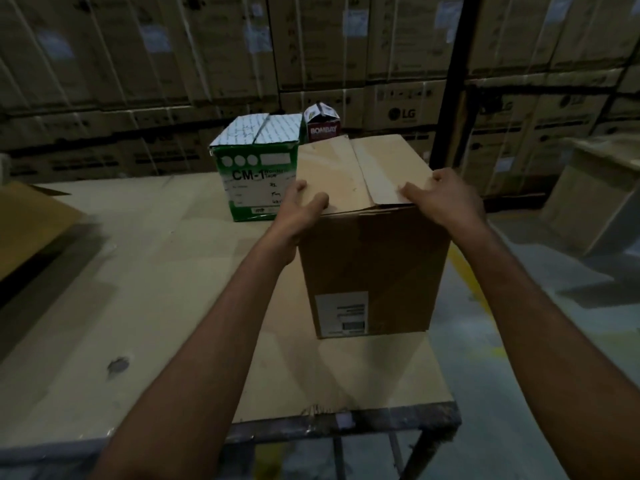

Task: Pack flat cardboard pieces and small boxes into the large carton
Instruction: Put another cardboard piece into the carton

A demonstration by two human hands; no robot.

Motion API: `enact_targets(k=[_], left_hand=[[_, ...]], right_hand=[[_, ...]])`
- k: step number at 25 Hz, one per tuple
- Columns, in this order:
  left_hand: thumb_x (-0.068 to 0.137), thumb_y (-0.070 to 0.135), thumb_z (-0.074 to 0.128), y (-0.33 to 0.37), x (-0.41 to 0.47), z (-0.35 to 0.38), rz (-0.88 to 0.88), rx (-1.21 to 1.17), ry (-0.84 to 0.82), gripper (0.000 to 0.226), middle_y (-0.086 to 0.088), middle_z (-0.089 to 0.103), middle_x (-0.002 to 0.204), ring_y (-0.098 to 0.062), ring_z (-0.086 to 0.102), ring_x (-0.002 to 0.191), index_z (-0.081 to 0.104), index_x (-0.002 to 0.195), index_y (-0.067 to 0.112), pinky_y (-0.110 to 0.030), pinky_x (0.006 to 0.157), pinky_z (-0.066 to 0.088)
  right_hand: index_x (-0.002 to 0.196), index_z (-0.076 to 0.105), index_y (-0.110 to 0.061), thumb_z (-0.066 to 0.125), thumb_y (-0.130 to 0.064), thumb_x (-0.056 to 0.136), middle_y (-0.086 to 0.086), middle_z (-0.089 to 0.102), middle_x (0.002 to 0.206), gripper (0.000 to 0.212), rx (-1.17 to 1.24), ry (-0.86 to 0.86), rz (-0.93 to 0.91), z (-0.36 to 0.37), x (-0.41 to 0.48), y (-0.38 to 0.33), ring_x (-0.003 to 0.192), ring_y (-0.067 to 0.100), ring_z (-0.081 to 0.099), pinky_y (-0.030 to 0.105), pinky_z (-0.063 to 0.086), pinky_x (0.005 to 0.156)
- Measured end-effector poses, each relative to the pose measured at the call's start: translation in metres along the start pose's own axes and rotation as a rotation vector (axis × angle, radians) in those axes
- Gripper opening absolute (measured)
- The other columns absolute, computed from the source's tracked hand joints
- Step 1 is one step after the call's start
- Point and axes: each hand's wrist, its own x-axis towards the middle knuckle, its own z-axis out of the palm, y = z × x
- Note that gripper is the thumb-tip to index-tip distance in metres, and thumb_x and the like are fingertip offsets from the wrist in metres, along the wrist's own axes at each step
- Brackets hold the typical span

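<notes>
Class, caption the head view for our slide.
Left hand and right hand rest on the brown carton flaps, beside a green box.

Dim warehouse light, soft shadows on tabletop [145,271], blurred curved edges, grainy background

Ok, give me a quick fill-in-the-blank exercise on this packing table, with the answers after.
1. The left hand and right hand touch the top of a carton whose colour is ____.
2. The green box left of it is printed ____.
3. The small red box behind reads ____.
4. The stacked cartons at the back bear the logo ____.
Missing words: brown; CM-1; BOMBAY; LG.
</notes>
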Motion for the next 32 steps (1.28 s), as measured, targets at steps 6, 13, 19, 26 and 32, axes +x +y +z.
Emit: enact_targets(k=[6, 13, 19, 26, 32], left_hand=[[0.083, 0.041, 0.08, -0.014, -0.063, -0.021, 0.116, -0.065, 0.081, 0.069, 0.007, 0.039, 0.129, -0.016, 0.047, 0.115, 0.049, 0.144, 0.034, -0.024, 0.078, 0.051], [0.081, 0.047, 0.079, -0.031, -0.176, -0.115, 0.102, -0.054, 0.156, 0.046, 0.008, 0.048, 0.132, -0.003, 0.05, 0.101, 0.065, 0.124, 0.039, -0.023, 0.068, 0.047], [0.08, 0.047, 0.079, -0.062, -0.29, -0.247, 0.146, -0.051, 0.297, 0.037, 0.013, 0.056, 0.132, -0.013, 0.052, 0.119, 0.069, 0.115, 0.044, -0.028, 0.077, 0.048], [0.079, 0.044, 0.08, -0.087, -0.353, -0.385, 0.298, 0.012, 0.534, 0.05, 0.031, 0.05, 0.126, -0.004, 0.048, 0.123, 0.061, 0.124, 0.05, -0.032, 0.09, 0.052], [0.08, 0.038, 0.08, -0.099, -0.337, -0.468, 0.459, 0.152, 0.567, 0.079, 0.041, 0.036, 0.133, 0.032, 0.036, 0.112, 0.038, 0.145, 0.053, -0.003, 0.081, 0.043]], right_hand=[[0.143, 0.049, -0.015, 0.08, -0.089, 0.026, 0.01, 0.045, 0.145, 0.141, 0.266, -0.181, 0.128, -0.025, -0.045, 0.013, 0.126, 0.034, 0.053, 0.053, 0.053, 0.099], [0.132, 0.058, -0.013, 0.082, -0.068, 0.067, 0.005, 0.059, 0.123, 0.088, 0.326, -0.243, 0.004, -0.03, -0.182, -0.026, 0.108, 0.025, 0.06, 0.05, 0.055, 0.095], [0.135, 0.059, -0.022, 0.083, -0.06, 0.071, -0.005, 0.065, 0.12, 0.078, 0.403, -0.284, -0.219, -0.003, -0.315, -0.101, 0.107, 0.016, 0.061, 0.041, 0.056, 0.089], [0.147, 0.045, -0.028, 0.085, -0.058, 0.071, -0.011, 0.056, 0.132, 0.091, 0.589, -0.268, -0.472, 0.069, -0.413, -0.202, 0.119, 0.014, 0.055, 0.035, 0.052, 0.095], [0.144, 0.043, -0.036, 0.093, -0.047, 0.062, -0.012, 0.056, 0.134, 0.096, 0.82, -0.383, -0.492, 0.12, -0.427, -0.277, 0.117, 0.004, 0.054, 0.047, 0.056, 0.099]])
